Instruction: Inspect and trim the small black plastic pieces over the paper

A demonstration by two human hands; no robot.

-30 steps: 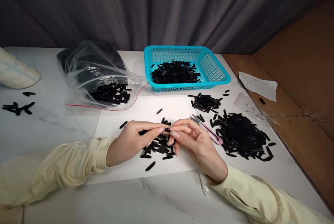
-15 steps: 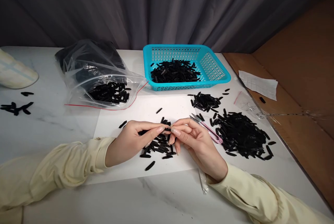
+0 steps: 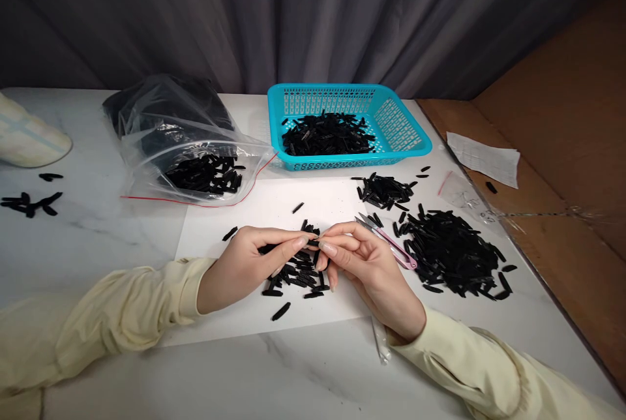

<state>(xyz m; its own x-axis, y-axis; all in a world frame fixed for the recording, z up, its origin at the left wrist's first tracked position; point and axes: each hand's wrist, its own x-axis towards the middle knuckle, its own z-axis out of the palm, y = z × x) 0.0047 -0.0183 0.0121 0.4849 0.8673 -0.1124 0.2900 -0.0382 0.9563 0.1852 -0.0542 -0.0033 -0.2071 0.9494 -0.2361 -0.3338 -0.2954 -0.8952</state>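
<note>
Between the fingertips of both hands is a small, narrow black piece (image 3: pixel 313 243), partly covered by the fingers; its exact kind I cannot make out. My left hand (image 3: pixel 257 254) pinches its left end with thumb and forefinger. At its right end, my right hand (image 3: pixel 359 260) closes thumb and forefinger on it, other fingers curled below. Under the hands, a pile of similar black pieces (image 3: pixel 296 273) lies on a white sheet (image 3: pixel 220 309). Thread snips with pink handles (image 3: pixel 403 255) rest just right of my right hand, blades pointing up-left.
A turquoise basket (image 3: pixel 342 160) at the back holds many black pieces. Left of it lies an open zip bag (image 3: pixel 195 126) of them. To the right are a large heap (image 3: pixel 454 254) and a smaller heap (image 3: pixel 386 192). A cardboard surface (image 3: pixel 552 165) borders the table's right side.
Both hands stay almost in place, still pinching the small black piece. My right fingertips have shifted very slightly left. Nothing else has visibly moved.
</note>
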